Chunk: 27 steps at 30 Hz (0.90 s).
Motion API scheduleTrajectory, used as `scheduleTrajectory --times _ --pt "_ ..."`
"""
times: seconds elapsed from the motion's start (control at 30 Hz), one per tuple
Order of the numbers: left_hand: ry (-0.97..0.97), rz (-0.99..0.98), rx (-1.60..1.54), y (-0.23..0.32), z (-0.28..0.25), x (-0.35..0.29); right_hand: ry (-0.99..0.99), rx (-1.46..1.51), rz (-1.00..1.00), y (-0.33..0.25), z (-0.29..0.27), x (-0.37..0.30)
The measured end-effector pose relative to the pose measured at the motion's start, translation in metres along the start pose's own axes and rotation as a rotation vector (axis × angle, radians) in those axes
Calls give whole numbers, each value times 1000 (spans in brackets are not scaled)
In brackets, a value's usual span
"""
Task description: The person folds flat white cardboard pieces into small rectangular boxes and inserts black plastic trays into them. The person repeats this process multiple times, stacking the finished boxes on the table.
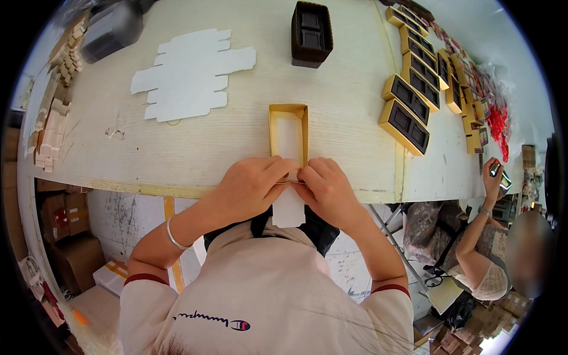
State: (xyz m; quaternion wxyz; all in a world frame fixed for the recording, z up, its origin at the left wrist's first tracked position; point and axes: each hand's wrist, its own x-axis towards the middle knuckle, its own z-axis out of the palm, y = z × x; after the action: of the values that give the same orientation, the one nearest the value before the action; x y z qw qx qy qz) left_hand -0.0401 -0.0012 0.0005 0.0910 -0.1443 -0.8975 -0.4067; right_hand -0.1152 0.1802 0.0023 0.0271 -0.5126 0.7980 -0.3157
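Observation:
A partly folded cardboard box point(289, 135), gold on its walls and white inside, lies at the table's near edge. My left hand point(253, 183) pinches the left side of its near end. On the right side, my right hand point(323, 184) pinches the same end, fingers curled close to the left ones. A white end flap point(288, 208) hangs down past the table edge between my wrists. The fingertips hide part of the fold. Farther left lies a stack of flat white box blanks point(189, 76).
A dark brown stack of plastic trays point(311, 34) stands at the far middle. Several gold boxes with dark trays point(406, 125) line the right side. Folded white pieces point(53, 127) are piled along the left edge. At right, another person's hand point(492, 180) holds a small shiny item.

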Motion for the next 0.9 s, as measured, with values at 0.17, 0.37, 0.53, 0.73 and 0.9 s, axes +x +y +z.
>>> scheduleTrajectory --times 0.17,0.37,0.53,0.73,0.9 --pt "73 -89 -104 5 3 1 98 149 158 -9 10 -3" --pt "24 -57 -52 -4 2 -2 74 312 216 -11 -1 -27" --pt "-64 -108 -177 -1 -8 0 106 -219 -175 -13 1 -36" --pt "-167 -173 -211 1 -15 4 252 -43 -225 -2 23 -31" --pt "-149 -123 -435 -5 -20 2 274 313 67 -9 16 -15"
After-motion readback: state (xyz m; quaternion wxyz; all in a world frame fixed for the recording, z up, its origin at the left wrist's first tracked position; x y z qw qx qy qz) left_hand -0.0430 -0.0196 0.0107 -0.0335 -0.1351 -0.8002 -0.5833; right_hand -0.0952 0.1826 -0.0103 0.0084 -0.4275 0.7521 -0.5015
